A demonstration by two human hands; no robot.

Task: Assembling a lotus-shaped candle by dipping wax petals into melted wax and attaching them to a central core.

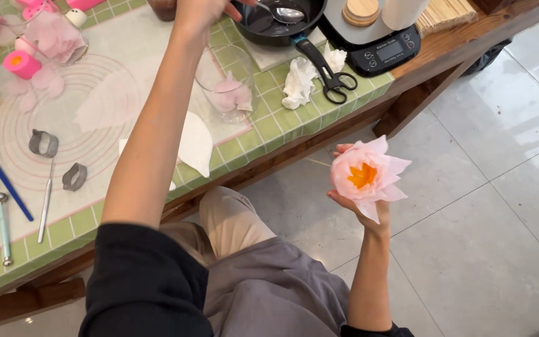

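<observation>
The right hand (360, 209) cups a pale pink flower (367, 176) from beneath, its grip wrapped about the flower's base; the bloom is held off the desk, out over the grey tiled floor (500, 206), well apart from the desk's edge; its long axis runs from the base in the palm up through the orange centre, which faces upward toward the person's head, with the pointed petals splaying outward all round; the left hand (204, 11) stretches across the green-tiled desk (269, 128) to the dark pan (279, 22) with a spoon (282, 12) in it, fingers bunched at the pan's rim, though whether its grip clasps anything I cannot tell; a clear glass (229, 84) holding pink petals stands just beside that forearm; black scissors (329, 72) lie near a crumpled white tissue (299, 81).
</observation>
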